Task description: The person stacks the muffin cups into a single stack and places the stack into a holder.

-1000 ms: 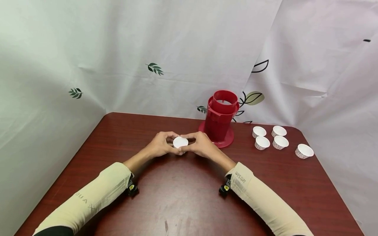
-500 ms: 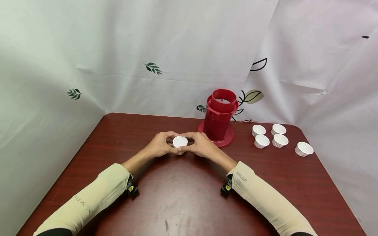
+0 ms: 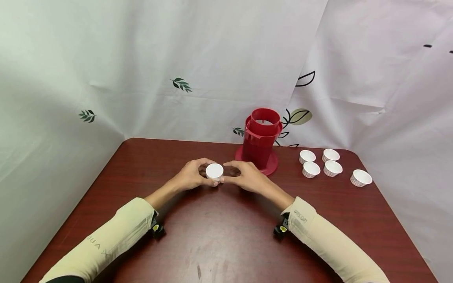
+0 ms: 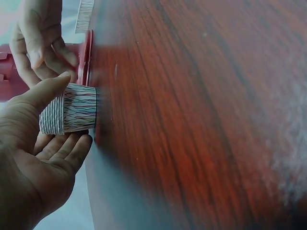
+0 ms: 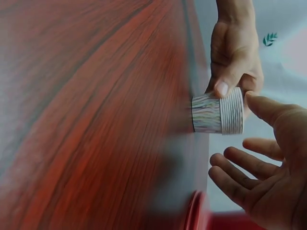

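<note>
A short stack of nested paper baking cups, white inside with coloured wavy lines outside, stands upright on the table in the middle. My left hand holds the stack from the left, thumb on the near side and fingers round the far side. In the left wrist view its fingers curve along the cups. My right hand is on the right of the stack, its fingers spread apart and relaxed. In the right wrist view the right thumb lies close to the rolled rims, the other fingers away from the cups.
A red plastic cylinder with an inner ring and round base stands behind my right hand. Several single baking cups sit at the back right, one apart near the table's right edge. White printed cloth hangs behind the brown table.
My right hand has loosened and shifted right, away from the stack of baking cups it was touching. My left hand stays on the stack. The head view has shifted slightly.
</note>
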`<state>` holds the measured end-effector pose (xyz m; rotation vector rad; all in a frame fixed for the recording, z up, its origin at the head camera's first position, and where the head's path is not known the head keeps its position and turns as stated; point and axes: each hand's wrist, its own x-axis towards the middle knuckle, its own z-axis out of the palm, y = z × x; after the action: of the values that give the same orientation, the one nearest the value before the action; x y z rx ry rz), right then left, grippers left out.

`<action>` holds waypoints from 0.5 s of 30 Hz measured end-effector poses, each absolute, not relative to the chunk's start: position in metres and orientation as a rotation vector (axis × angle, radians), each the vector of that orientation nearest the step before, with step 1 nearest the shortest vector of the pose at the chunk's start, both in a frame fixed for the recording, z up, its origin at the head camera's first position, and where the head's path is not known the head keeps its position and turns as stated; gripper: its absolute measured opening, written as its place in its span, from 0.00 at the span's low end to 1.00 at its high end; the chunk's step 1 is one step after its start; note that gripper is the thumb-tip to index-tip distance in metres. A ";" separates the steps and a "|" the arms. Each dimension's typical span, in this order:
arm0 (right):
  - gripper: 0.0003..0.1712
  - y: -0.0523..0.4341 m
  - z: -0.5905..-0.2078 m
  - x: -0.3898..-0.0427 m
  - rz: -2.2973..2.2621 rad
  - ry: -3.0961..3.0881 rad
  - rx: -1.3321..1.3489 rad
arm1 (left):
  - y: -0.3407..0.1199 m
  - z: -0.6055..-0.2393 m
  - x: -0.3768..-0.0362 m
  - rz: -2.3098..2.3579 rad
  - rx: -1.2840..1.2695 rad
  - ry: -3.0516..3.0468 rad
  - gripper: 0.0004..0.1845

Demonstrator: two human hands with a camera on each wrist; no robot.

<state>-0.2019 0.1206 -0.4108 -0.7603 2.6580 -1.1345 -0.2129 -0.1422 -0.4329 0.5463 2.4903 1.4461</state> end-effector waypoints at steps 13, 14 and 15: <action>0.28 0.151 -0.408 -0.192 -1.079 2.646 -0.816 | -0.141 -0.435 -0.214 1.487 0.505 2.523 0.42; 0.27 0.153 -0.409 -0.192 -1.079 2.649 -0.820 | -0.140 -0.435 -0.214 1.496 0.503 2.517 0.41; 0.27 0.155 -0.408 -0.191 -1.079 2.654 -0.823 | -0.140 -0.435 -0.214 1.505 0.501 2.511 0.40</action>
<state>-0.1912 0.1550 -0.4084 -0.8233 2.6539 -1.0791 -0.2136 -0.1400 -0.4347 0.5007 2.5112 1.5053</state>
